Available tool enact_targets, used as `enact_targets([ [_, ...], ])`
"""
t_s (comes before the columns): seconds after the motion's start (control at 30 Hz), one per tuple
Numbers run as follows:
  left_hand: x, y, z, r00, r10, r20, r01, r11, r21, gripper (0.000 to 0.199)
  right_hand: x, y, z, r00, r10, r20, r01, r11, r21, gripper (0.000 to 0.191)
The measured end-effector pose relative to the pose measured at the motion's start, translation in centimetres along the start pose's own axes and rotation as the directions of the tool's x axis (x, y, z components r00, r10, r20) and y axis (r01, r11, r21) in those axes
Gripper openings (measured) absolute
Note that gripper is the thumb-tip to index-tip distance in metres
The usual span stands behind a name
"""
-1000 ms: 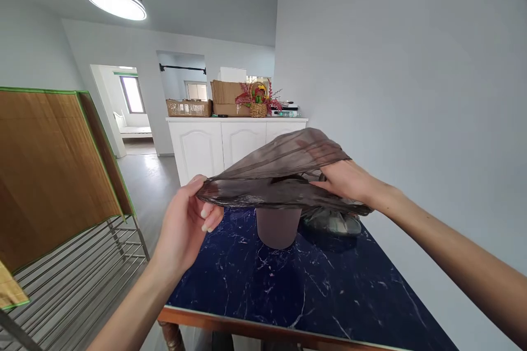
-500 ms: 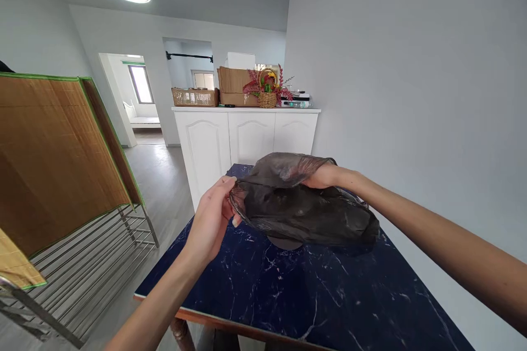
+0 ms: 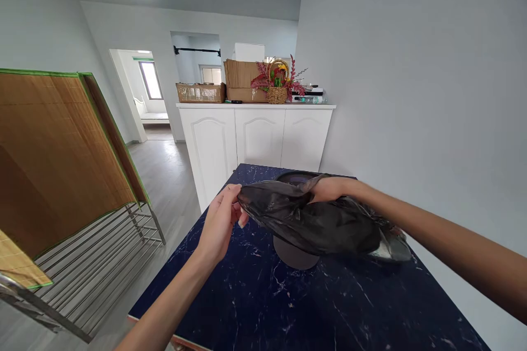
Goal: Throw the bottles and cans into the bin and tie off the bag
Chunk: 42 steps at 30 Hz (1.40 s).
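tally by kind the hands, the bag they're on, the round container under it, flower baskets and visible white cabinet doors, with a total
left hand and right hand: 2
black bag: 1
round container: 1
flower basket: 1
white cabinet doors: 3
total: 8

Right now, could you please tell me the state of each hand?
Left hand: closed, pinching the bag by its edge.
Right hand: fingers hidden by the bag; open or closed cannot be told.
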<state>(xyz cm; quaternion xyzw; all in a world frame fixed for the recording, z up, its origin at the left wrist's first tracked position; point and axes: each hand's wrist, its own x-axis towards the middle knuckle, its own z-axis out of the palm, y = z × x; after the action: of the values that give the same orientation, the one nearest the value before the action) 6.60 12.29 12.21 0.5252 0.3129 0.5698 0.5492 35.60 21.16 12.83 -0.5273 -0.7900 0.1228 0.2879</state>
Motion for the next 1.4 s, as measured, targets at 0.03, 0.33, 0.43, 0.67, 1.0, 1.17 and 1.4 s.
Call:
enact_targets([
  [0.03,0.4,-0.2,-0.2,1.0,0.011,-0.016,-0.011,1.0,0.006,0.037,-0.2,0.6,-1.1,0.999,0.019,0.046,-0.017,0.999,-0.028,0.025],
  [0.33,6.3,-4.5,-1.9,0.98,0.128,-0.152,-0.077,0.951,0.299,0.033,-1.0,4.4,-7.2,0.992,0.089,0.09,-0.076,0.988,-0.132,0.079],
  [0.43,8.9,-6.8,-2.6,0.985,0.071,-0.158,0.01,0.889,0.457,0.032,-1.1,6.1,-6.5,0.964,0.171,0.205,-0.196,0.974,0.109,0.084],
  [0.67,10.4,-12.3,-4.4,0.968,-0.239,-0.072,0.227,0.725,0.65,0.035,-4.0,9.8,-1.8,0.841,0.248,0.481,-0.505,0.682,0.53,0.079],
  [1.0,7.2,-10.5,-4.4,0.995,0.097,-0.016,-0.051,0.642,0.765,0.028,-10.5,10.3,0.2,0.907,0.117,0.404,-0.343,0.761,0.551,0.131],
  [1.17,3.6,-9.1,-2.1,0.774,0.483,0.41,-0.612,0.402,0.681,0.026,-12.0,9.1,2.2,0.927,0.094,0.363,-0.235,0.9,0.368,0.135],
  [1.4,1.9,-11.1,-1.4,0.586,0.38,0.715,-0.777,0.015,0.629,0.013,-13.7,7.8,2.3,0.967,0.081,0.241,-0.092,0.995,0.035,0.099],
])
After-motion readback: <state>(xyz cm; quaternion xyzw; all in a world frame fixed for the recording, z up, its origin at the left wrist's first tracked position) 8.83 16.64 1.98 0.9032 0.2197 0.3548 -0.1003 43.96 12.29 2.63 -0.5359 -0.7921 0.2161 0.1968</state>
